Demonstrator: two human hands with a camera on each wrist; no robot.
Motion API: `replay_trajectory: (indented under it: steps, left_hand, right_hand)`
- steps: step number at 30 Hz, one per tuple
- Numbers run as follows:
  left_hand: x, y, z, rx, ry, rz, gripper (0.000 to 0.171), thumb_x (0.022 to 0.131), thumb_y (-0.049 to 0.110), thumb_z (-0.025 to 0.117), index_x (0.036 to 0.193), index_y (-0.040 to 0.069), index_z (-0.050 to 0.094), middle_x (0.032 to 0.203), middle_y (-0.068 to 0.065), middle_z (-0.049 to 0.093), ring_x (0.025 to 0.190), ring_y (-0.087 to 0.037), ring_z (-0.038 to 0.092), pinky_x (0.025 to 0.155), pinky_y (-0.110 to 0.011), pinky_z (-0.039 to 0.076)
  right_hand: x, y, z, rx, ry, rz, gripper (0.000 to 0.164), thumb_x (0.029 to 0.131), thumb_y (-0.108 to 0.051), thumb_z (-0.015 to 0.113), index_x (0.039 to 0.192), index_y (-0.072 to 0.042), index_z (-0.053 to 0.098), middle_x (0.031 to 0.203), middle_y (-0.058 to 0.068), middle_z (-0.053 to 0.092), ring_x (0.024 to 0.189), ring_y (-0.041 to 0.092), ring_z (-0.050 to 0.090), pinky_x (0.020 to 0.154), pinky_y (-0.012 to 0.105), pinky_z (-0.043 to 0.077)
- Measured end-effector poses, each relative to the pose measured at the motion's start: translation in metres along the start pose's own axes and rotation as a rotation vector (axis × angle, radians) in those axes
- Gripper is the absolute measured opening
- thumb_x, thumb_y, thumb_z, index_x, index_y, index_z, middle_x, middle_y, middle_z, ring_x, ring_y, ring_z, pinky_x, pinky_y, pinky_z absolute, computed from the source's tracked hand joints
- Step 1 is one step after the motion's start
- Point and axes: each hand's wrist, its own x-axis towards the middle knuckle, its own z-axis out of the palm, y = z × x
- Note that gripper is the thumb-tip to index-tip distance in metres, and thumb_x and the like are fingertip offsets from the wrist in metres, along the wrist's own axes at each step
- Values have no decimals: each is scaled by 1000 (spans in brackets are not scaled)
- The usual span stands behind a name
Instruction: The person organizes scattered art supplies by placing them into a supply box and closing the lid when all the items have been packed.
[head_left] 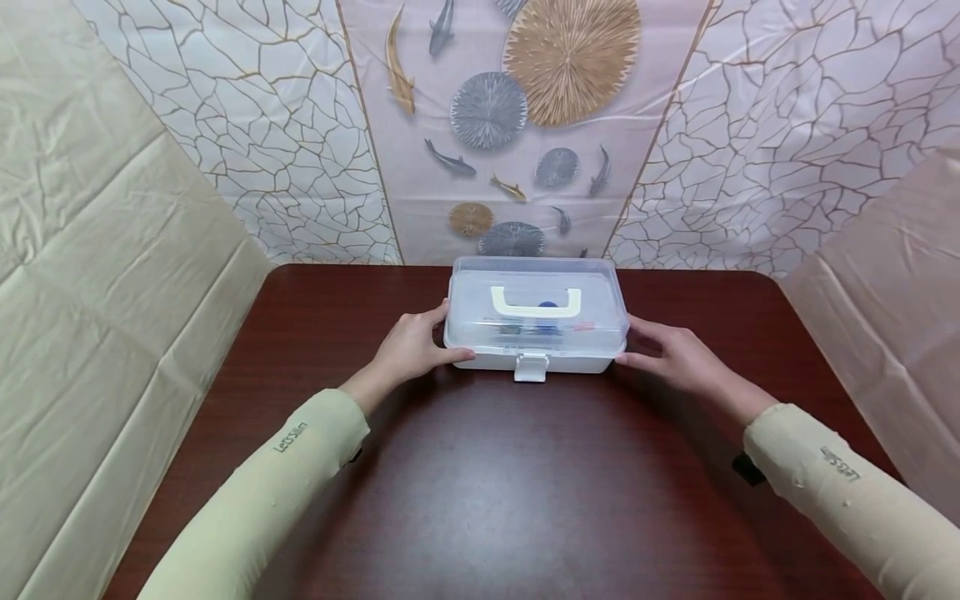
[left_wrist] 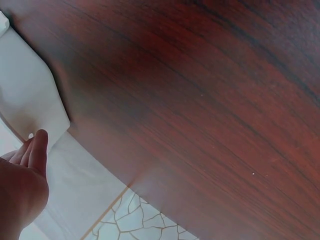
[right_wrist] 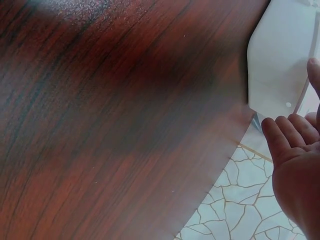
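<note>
A plastic storage box (head_left: 536, 321) with a clear lid, a white handle (head_left: 536, 310) and a closed front latch (head_left: 531, 367) sits at the far side of the table. Small coloured items show blurred through the lid. My left hand (head_left: 411, 343) holds the box's left end, thumb at the front corner and fingers along the side. At the opposite end my right hand (head_left: 678, 357) holds it the same way. Both wrist views show fingers against the white base, the left hand (left_wrist: 25, 175) near one lower corner and the right hand (right_wrist: 295, 165) near the other.
The dark red-brown table (head_left: 480, 483) stretches from the box toward me. Behind its back edge hangs a patterned cloth (head_left: 300, 125). Beige cloth walls (head_left: 97, 275) close in both sides.
</note>
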Motion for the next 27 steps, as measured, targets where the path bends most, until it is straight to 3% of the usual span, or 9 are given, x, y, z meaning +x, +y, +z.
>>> replay_trajectory:
  steps: [16, 27]
  left_hand:
    - [-3, 3, 1, -30, -2, -31, 104, 82, 54, 92, 164, 11, 44, 143, -17, 66, 123, -32, 69, 105, -47, 60]
    - [-7, 0, 0, -137, 23, -26, 99, 83, 47, 93, 163, 11, 45, 145, -16, 65, 130, -26, 67, 109, -45, 58]
  right_hand:
    - [-5, -8, -6, -39, -1, 33, 77, 98, -39, 81, 161, -10, 48, 151, 22, 58, 138, 43, 58, 110, 65, 52]
    - [-19, -18, -19, -32, -8, 58, 76, 99, -40, 80, 158, -5, 50, 154, 20, 57, 140, 43, 56, 113, 65, 50]
